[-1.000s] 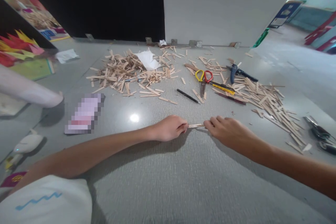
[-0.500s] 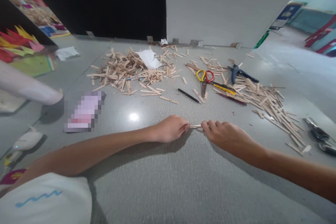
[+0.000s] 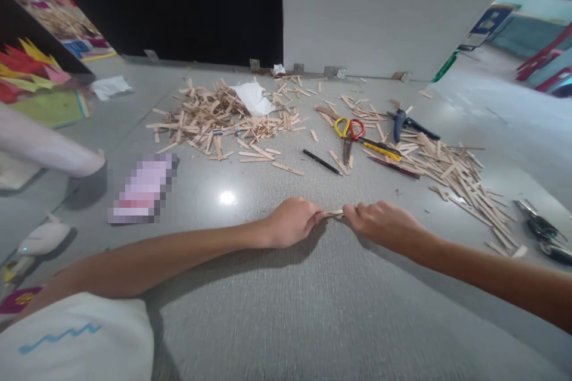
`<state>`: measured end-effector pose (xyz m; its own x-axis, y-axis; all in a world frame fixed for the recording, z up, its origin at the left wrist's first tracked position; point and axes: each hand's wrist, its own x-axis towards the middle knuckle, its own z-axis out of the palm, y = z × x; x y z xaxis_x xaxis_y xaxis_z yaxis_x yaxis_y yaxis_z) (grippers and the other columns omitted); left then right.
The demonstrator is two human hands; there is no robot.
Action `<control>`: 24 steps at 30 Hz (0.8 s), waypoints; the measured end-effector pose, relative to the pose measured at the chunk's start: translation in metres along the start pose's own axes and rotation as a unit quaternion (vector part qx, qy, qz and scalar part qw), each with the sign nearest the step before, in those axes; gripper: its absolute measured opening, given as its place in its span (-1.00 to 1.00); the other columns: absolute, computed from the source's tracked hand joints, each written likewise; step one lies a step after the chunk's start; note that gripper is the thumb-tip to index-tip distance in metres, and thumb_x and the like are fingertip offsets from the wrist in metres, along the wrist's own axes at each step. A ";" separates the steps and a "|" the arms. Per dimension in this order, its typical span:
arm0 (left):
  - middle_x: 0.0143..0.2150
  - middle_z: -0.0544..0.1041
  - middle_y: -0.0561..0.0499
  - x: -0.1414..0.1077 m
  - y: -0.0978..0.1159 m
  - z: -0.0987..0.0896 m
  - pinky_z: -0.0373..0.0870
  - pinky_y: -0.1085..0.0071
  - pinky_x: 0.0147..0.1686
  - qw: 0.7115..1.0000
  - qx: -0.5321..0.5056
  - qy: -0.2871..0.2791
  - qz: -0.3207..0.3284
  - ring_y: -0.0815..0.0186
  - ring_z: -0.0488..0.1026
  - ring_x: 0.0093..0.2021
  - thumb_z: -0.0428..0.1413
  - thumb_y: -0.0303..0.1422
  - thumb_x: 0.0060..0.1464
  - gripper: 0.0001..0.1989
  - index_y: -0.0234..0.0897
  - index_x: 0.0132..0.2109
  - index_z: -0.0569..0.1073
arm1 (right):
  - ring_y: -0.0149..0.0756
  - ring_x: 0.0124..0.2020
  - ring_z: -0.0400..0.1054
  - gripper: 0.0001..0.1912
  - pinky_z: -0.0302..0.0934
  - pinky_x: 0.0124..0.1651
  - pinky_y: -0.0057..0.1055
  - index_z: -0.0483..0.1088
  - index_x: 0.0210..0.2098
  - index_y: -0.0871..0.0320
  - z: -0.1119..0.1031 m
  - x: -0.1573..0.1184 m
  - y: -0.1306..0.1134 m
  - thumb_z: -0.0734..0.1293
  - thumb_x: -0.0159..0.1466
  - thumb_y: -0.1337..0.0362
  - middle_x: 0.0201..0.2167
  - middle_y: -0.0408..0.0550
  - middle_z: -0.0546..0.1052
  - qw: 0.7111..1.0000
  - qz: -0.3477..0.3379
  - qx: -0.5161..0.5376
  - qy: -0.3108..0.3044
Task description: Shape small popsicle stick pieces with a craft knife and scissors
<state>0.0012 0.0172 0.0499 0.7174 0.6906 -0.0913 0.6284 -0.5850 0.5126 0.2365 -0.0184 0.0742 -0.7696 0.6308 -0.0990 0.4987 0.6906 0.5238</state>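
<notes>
My left hand is closed around one end of some thin wooden sticks. The other end is in my right hand, its fingers wrapped over the wood. Only a short length shows between the two fists, low over the grey surface. Beyond them lie a black pen and scissors with one yellow and one red handle loop. A heap of wooden sticks with a white paper scrap on it sits farther back.
More sticks spread to the right, beside a dark blue plier-like tool and another dark-handled tool. A blurred pinkish rectangle and a white device lie left. Black and grey panels stand behind.
My right hand has turned slightly, and the sticks between the fists look a little tilted now. My left hand keeps its grip almost in place.
</notes>
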 end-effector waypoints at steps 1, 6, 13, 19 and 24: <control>-0.48 0.52 -0.01 -0.001 0.001 0.001 0.14 0.40 -0.42 1.000 0.003 0.004 -0.003 0.31 0.41 -0.48 -0.08 -0.35 0.48 -0.59 -0.28 -0.34 0.52 | -0.41 -0.68 0.19 -0.72 -0.36 -0.52 -0.32 0.36 -0.36 0.19 -0.004 -0.001 -0.005 0.19 0.32 0.64 -0.62 -0.13 0.44 1.000 0.012 -0.026 0.005; -0.48 0.50 0.00 -0.005 0.002 0.005 0.19 0.41 -0.41 1.000 0.019 0.021 -0.011 0.28 0.45 -0.46 -0.11 -0.34 0.47 -0.60 -0.27 -0.28 0.53 | -0.41 -0.69 0.17 -0.70 -0.35 -0.54 -0.34 0.36 -0.37 0.19 -0.001 0.003 -0.003 0.16 0.37 0.61 -0.63 -0.13 0.41 0.997 0.020 -0.054 0.045; -0.41 0.58 -0.03 -0.003 0.002 0.005 0.28 0.39 -0.35 0.999 0.018 0.019 -0.021 0.25 0.51 -0.41 -0.08 -0.38 0.46 -0.62 -0.27 -0.29 0.54 | -0.43 -0.69 0.11 -0.72 -0.33 -0.54 -0.34 0.35 -0.36 0.17 0.003 0.014 0.010 0.17 0.35 0.61 -0.63 -0.18 0.40 1.000 -0.014 0.003 0.006; -0.38 0.59 -0.05 -0.005 0.007 0.005 0.29 0.37 -0.33 0.999 0.026 0.013 -0.038 0.21 0.54 -0.37 -0.11 -0.37 0.48 -0.61 -0.28 -0.26 0.52 | -0.40 -0.68 0.24 -0.73 -0.35 -0.58 -0.36 0.42 -0.35 0.21 -0.009 0.016 0.005 0.21 0.32 0.63 -0.60 -0.07 0.51 0.999 -0.004 -0.023 -0.041; -0.36 0.60 -0.05 -0.005 0.009 0.005 0.30 0.38 -0.34 0.998 0.035 0.013 -0.047 0.23 0.53 -0.37 -0.12 -0.36 0.48 -0.62 -0.28 -0.23 0.52 | -0.39 -0.66 0.29 -0.79 -0.28 -0.56 -0.38 0.48 -0.22 0.23 -0.010 0.026 0.022 0.27 0.34 0.59 -0.54 -0.08 0.59 0.993 -0.048 0.039 -0.104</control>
<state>0.0048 0.0060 0.0506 0.6461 0.7547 -0.1136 0.7131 -0.5439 0.4423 0.2231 0.0095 0.0914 -0.7210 0.6137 -0.3217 0.4618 0.7718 0.4371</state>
